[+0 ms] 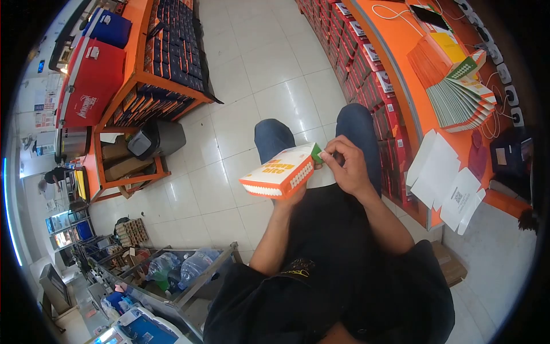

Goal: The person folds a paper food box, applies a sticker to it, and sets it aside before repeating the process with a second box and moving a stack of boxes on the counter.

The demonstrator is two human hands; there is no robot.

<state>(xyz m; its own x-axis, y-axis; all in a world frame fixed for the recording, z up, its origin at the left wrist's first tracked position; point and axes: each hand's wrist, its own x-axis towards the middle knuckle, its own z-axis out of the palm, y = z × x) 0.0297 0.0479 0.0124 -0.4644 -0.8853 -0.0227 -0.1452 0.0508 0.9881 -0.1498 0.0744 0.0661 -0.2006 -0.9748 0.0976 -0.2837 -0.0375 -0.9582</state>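
A white and orange carton (278,171) with orange lettering lies tilted above my lap, its green end flap (316,153) toward the right. My left hand (293,198) grips it from below, the fingers mostly hidden under the box. At the green end, my right hand (346,166) pinches the flap between thumb and curled forefinger. On the orange table to the right, a fanned row of flat folded cartons (461,106) leans beside an orange stack (429,60). An unfolded white carton blank (438,172) hangs over the table's near edge.
Red boxes (366,69) are stacked under the orange table (395,34), which holds a phone (429,17) and white cables. To the left, an orange shelf (140,34) carries dark boxes and a red cooler (94,80). A grey bin (157,139) and a cart with plastic bottles (197,266) stand left.
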